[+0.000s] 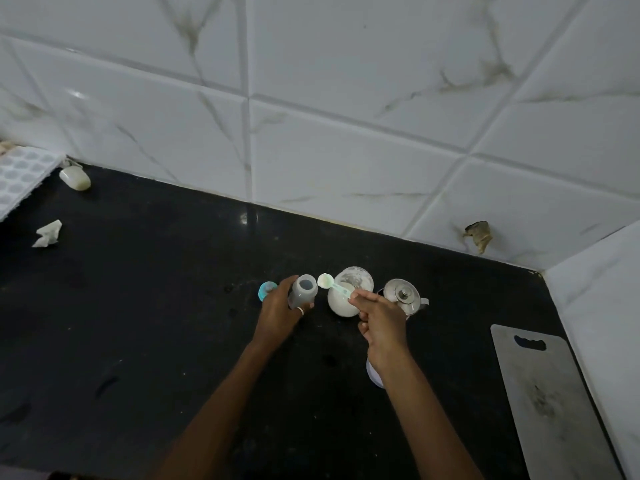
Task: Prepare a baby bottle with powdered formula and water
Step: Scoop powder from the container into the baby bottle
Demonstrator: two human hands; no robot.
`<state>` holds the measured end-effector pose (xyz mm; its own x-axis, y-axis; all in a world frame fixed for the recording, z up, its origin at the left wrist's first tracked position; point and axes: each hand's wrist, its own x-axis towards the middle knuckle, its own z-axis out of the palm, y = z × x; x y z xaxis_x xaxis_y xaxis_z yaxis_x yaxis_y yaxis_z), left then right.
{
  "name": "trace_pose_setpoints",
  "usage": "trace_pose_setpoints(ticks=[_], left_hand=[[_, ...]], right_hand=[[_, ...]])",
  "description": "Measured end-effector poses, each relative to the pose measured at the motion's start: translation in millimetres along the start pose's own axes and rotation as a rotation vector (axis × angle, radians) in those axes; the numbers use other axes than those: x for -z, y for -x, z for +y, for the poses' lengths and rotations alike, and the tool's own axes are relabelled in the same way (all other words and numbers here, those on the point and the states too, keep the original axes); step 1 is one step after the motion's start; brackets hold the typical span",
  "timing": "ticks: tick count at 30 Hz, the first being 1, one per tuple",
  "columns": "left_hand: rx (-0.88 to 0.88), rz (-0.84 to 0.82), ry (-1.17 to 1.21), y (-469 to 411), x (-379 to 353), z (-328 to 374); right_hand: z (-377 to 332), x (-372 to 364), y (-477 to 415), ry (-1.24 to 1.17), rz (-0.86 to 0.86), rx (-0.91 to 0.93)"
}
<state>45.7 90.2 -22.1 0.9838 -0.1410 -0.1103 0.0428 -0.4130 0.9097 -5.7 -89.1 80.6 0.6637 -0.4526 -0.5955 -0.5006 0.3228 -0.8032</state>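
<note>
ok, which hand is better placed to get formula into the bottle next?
Right. The right hand pinches the scoop, its bowl beside the bottle mouth; the left hand grips the bottle upright.

The left hand is covering the lower part of the bottle and half of the blue cap. The right hand is hiding the end of the scoop and part of the metal pot. The right forearm is covering a white round thing, too hidden to identify. The white tray at upper left and the metal board at lower right are running off the frame.
</note>
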Motion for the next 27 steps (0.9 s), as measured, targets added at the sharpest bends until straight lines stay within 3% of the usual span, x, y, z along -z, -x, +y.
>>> trace_pose_setpoints(ticks=[7,14,21,27], left_hand=[[-0.061,0.081,0.012,-5.5,19.2,37.4],[-0.23,0.14,-0.003,-25.6,65.4,133.4],[-0.38,0.205,-0.017,-22.4,98.4,215.3],[-0.427,0.286,-0.01,-8.8,105.5,245.9]], right_hand=[[-46.0,1.1,17.1,-0.082,-0.039,0.108],[-138.3,3.3,57.0,-0.171,-0.113,0.281],[-214.5,9.5,100.9,-0.167,-0.19,0.427],[-240.6,17.5,118.7,-0.136,-0.211,0.466]])
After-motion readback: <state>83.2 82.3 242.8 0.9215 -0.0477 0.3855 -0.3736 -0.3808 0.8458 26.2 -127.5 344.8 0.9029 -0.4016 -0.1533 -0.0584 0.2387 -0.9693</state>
